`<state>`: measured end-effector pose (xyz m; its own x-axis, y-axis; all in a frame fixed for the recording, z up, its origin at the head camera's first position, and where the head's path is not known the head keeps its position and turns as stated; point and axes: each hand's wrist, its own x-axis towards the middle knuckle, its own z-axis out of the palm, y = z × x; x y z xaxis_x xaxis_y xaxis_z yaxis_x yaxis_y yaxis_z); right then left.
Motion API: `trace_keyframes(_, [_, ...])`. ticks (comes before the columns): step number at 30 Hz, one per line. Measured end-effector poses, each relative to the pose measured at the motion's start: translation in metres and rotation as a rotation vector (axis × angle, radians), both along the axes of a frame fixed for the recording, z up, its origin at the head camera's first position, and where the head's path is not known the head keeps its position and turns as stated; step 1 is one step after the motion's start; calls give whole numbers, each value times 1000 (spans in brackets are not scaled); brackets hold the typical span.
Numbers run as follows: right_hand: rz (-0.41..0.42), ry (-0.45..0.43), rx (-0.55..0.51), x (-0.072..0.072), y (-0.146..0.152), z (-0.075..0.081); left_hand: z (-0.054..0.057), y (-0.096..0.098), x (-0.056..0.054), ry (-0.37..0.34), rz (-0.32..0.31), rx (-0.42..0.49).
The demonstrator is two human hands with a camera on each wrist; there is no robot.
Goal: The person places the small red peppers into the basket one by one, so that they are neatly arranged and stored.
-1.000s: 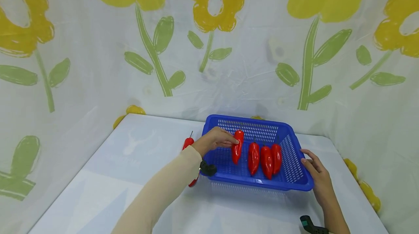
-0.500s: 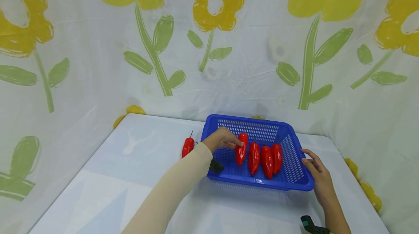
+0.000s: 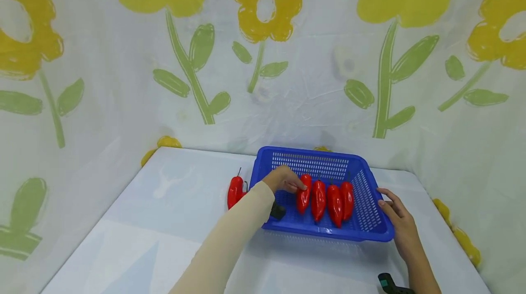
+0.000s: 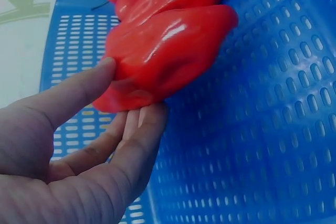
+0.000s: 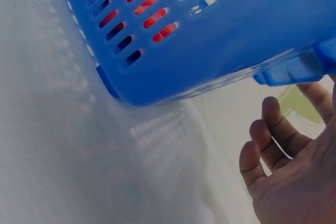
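My left hand (image 3: 283, 179) reaches into the blue plastic basket (image 3: 304, 233) and pinches a shiny red chili pepper (image 3: 303, 200). In the left wrist view, the thumb lies on one side of that chili pepper (image 4: 168, 51) and the fingertips on the other. Three more red peppers (image 3: 334, 205) lie to its right, side by side. At the basket's right end, my right hand (image 3: 400, 225) touches the rim with thumb and index finger. The right wrist view shows its other fingers relaxed below the basket's lip (image 5: 291, 72).
Left of the basket, red peppers (image 3: 234, 192) lie on the white table (image 3: 164, 212), partly hidden by the left sleeve (image 3: 230, 234). A flower-printed cloth (image 3: 304, 102) hangs behind the table and along its sides.
My left hand has moved right and lower inside the basket, bringing the held chili pepper beside the other three. More of the peppers on the table shows. The right hand has stayed at the rim.
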<state>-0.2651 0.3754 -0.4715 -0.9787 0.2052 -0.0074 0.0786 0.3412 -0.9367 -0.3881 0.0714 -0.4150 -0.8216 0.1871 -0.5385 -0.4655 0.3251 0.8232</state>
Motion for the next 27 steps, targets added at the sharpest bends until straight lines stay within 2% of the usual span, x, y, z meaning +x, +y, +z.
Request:
trace_keyframes(9, [-17, -57, -17, 8, 1, -3, -17, 8, 5, -31, -17, 15])
trace_keyframes(13, [3, -45, -27, 4, -2, -4, -17, 2, 3, -63, 10, 15])
trace_keyframes(16, [15, -38, -26, 2, -4, -5, -16, -2, 2, -90, -2, 17])
trace_keyframes(21, [19, -35, 2, 2, -2, -1, -14, -4, 2, -122, -61, 40])
trace_keyframes(24, [18, -13, 27, 0, 1, 2, -12, -2, 2, -94, -52, 62])
trace_keyframes(27, [21, -2, 15, 1, 3, 1, -6, 2, 3, -31, -19, 45])
